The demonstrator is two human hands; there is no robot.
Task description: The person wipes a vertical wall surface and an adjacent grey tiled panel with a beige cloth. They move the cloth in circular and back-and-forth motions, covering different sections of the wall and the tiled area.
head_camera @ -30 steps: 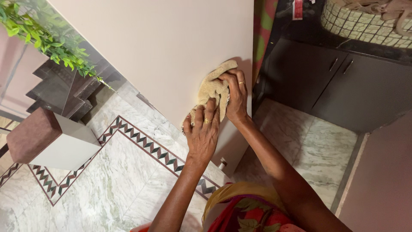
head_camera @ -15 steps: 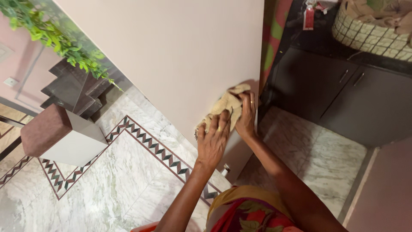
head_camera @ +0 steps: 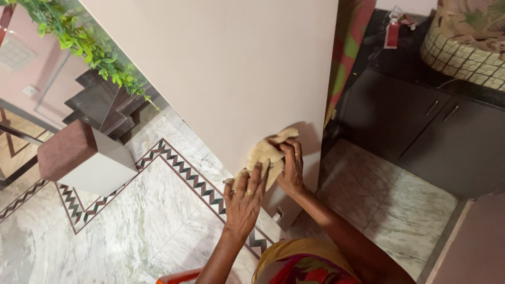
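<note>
1. A person leans over a pale pink panel point(head_camera: 221, 68), seemingly the flat side of a tall cabinet, and presses a beige cloth point(head_camera: 264, 158) against its lower right part, close to the panel's right edge.
2. The left hand point(head_camera: 243, 202) lies flat over the cloth's lower left end, fingers point(head_camera: 256, 176) spread narrowly and pointing up the panel, a ring showing on one of them.
3. The right hand point(head_camera: 291, 169) grips the cloth's upper right portion, its fingers curled shut over the bunched fabric, a ring on one finger.
4. The cloth runs on a slant from lower left to upper right, so its long axis passes from the left hand's fingertips up under the right hand; both hands touch it, the right holding the larger share.
5. Below lies a marble floor point(head_camera: 131, 231) with a band of dark triangles; a brown-topped stool point(head_camera: 79, 158) stands to the left, green foliage point(head_camera: 84, 44) hangs at far left, and dark cupboard doors point(head_camera: 421, 126) sit under a counter point(head_camera: 405, 58) to the right.
</note>
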